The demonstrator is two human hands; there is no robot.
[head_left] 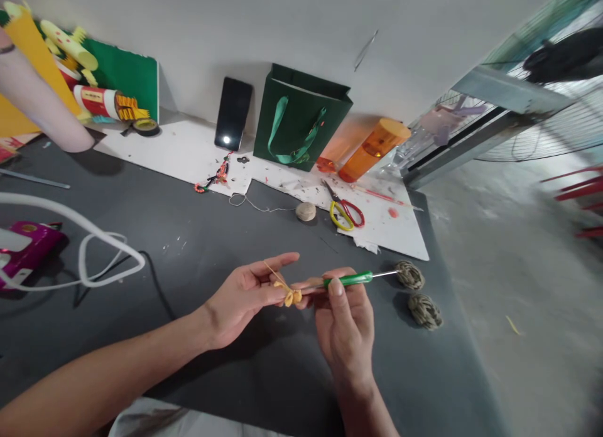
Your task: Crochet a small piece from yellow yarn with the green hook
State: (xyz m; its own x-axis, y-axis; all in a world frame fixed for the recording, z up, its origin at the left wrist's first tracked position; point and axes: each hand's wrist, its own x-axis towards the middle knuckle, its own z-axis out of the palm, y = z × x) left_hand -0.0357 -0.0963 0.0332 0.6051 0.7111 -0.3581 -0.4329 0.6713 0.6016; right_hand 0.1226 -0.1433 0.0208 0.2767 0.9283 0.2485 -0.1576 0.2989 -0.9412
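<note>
Over the middle of the dark table, my left hand [242, 299] pinches a small yellow crocheted piece [291, 296] between thumb and fingers. A thin yellow yarn runs up from the piece across the raised left index finger. My right hand [346, 324] is closed round the green handle of a crochet hook [348, 279]. One metal end of the hook reaches left to the yellow piece; the other points right, towards a ball of grey-green yarn [411, 275]. A second such ball [425, 311] lies just below it.
Behind my hands are scissors [346, 212], a beige yarn ball [306, 211], a dark green bag [301, 120], a phone [233, 113] and an orange bottle [374, 149]. White tubing [108, 236] and a magenta device [35, 252] occupy the left. The table's right edge borders the floor.
</note>
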